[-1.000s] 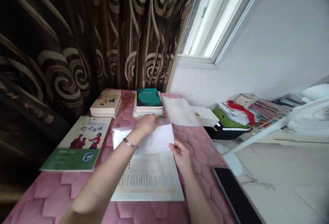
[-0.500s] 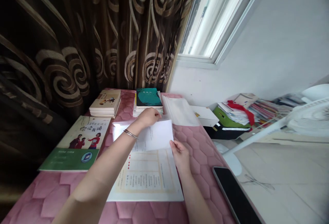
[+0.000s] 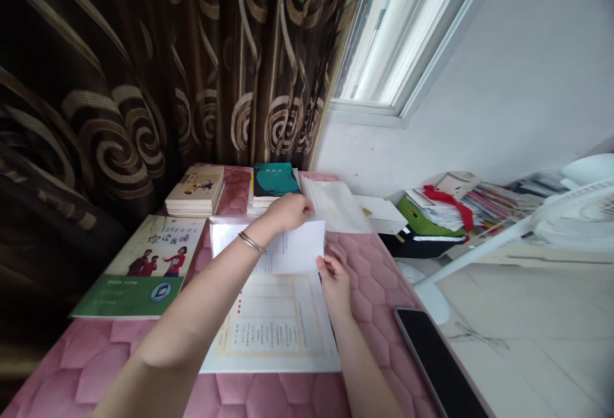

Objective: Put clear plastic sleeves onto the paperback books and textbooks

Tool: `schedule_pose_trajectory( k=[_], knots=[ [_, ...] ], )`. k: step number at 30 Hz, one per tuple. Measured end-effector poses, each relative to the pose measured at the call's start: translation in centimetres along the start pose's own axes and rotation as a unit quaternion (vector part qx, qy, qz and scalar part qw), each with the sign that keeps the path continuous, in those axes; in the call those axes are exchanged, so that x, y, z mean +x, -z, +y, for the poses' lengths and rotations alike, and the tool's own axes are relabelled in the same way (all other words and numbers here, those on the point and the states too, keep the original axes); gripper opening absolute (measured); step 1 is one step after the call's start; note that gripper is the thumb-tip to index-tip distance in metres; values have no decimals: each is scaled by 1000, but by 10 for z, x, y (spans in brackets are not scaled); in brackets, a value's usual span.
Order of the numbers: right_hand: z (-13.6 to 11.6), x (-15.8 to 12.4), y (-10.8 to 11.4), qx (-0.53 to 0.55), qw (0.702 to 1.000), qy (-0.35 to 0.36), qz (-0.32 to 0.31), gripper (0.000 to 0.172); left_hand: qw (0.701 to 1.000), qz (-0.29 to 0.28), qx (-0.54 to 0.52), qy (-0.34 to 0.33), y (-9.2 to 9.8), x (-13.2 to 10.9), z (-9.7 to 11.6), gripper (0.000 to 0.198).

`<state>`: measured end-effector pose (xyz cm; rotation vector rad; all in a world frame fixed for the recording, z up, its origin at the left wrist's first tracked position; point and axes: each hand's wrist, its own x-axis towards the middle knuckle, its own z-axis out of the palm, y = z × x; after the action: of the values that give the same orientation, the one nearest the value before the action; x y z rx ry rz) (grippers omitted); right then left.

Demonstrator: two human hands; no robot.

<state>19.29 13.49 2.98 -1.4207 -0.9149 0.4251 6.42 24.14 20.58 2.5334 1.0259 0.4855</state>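
In front of me lies an open book (image 3: 268, 322) with printed columns of text and red dots along its left side. Across its upper part is a white sheet (image 3: 300, 248), probably a folded-over page or cover. A clear plastic book cover (image 3: 220, 220) shows along the top edge. My left hand (image 3: 290, 211), with bracelets on its wrist, pinches at the top edge near the right corner, apparently on the plastic; its fingertips are partly hidden. My right hand (image 3: 334, 280) holds the white sheet's right edge between thumb and fingers.
A green-and-white book (image 3: 139, 268) lies left, a brown book stack (image 3: 196, 191) behind it. Beyond my hands are a teal-topped stack (image 3: 274, 181) and clear plastic sleeves (image 3: 333, 204). A phone (image 3: 434, 360) rests at the pink quilted surface's right edge, near a white fan (image 3: 472, 258).
My left hand has slid to the right along the top edge, towards the corner. My right hand keeps to the right edge, its fingers slightly shifted and raised.
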Motion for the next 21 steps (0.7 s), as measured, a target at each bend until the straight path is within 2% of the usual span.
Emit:
schedule_pose_trajectory(
  k=[4,8,12,17,21],
  knots=[
    [1,1,-1,20,998,-45,-49,40,1000,-2,25,-6,-4,3,7,22],
    [5,-1,-3,3,998,-47,-39,41,999,-16,45,2,-9,4,10,22],
    [9,-1,-4,3,998,-48,-33,43,999,-9,46,8,-13,5,6,22],
    [18,1,2,20,995,-50,-88,44,999,-18,44,14,-14,6,-4,22],
    [23,2,3,-5,998,-36,-58,44,999,-15,44,14,-16,3,-6,23]
  ],
)
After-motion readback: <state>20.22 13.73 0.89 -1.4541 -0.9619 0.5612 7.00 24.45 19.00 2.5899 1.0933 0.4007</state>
